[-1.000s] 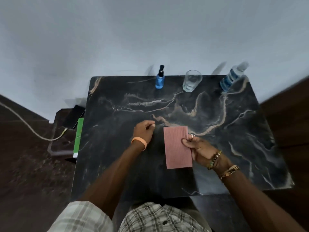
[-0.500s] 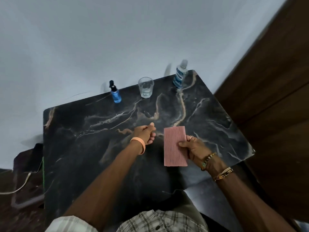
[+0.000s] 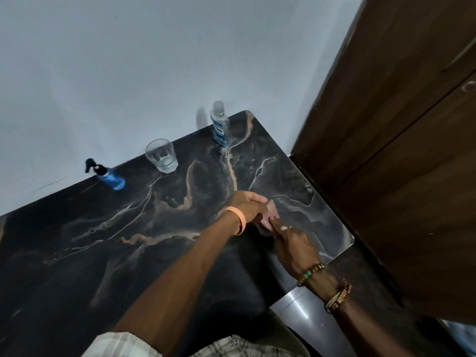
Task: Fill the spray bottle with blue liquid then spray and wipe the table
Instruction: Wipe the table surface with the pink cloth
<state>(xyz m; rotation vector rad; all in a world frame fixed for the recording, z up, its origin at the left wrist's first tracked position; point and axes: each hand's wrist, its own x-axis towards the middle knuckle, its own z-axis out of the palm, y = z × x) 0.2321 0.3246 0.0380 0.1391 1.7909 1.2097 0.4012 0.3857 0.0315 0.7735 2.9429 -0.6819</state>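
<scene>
The pink cloth (image 3: 271, 218), held flat as a rectangle by one hand half a second ago, is now bunched small between the two hands, and the left hand (image 3: 247, 205) has been brought across to it. The cloth is pinched in the curled fingers of the right hand (image 3: 292, 244), just above the dark marbled surface (image 3: 103, 240) near its right edge. The left hand's fingers are laid against the cloth's upper part; whether it is gripped there cannot be told. The spray bottle (image 3: 109, 176), filled with blue, is seen standing at the far edge by the wall, well apart from the hands, with a glass (image 3: 162, 155) and a clear bottle (image 3: 220, 127) further right.
</scene>
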